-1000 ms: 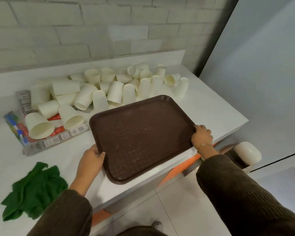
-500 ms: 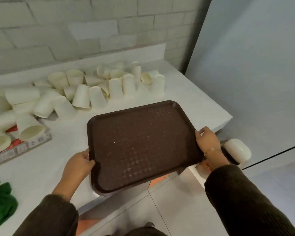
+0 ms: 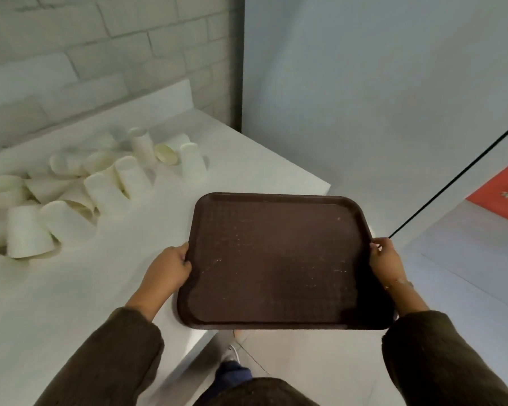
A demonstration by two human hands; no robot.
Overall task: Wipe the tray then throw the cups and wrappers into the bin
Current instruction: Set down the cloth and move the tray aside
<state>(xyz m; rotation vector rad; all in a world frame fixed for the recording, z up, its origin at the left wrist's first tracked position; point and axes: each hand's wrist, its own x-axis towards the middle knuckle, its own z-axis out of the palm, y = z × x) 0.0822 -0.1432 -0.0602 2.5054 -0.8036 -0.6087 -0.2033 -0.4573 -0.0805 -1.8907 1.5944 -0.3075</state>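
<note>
Since second ago, tray [image 3: 276,259] lifted off tabletop [image 3: 71,288] — I hold it past corner, mostly over floor [image 3: 320,361]; left grip [image 3: 167,268], right grip [image 3: 386,262] each clenched on side rim; cups [image 3: 71,194] remain on tabletop; specks show — wipe likely unfinished.

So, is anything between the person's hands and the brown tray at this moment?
Nothing visible. The left hand grips the tray at its left rim, and the right hand grips its right rim. The tray carries only pale specks. The paper cups lie apart from it on the counter, to the left.
</note>
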